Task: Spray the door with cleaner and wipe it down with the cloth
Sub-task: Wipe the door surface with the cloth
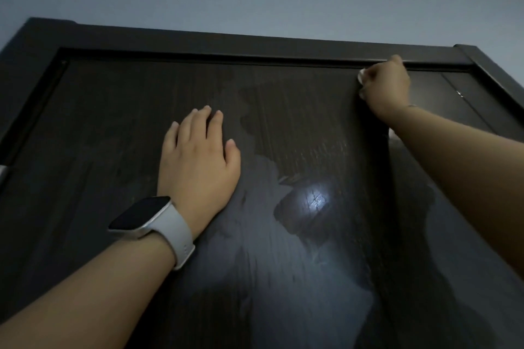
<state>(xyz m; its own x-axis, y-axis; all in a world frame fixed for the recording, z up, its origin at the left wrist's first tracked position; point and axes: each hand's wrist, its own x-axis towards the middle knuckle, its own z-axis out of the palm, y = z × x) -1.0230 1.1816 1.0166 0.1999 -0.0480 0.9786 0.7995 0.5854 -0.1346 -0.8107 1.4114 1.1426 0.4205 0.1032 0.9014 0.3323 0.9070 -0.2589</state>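
Wet streaks across the door [283, 235] suggest spraying is done; its top is being wiped by the right hand [387, 85], bunched around the cloth [361, 78], the left hand [198, 156] spread flat.

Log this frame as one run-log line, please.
phase: wiping | left hand: flat on door | right hand: grips cloth near door's top edge | door: wet streaks | spray bottle: not visible
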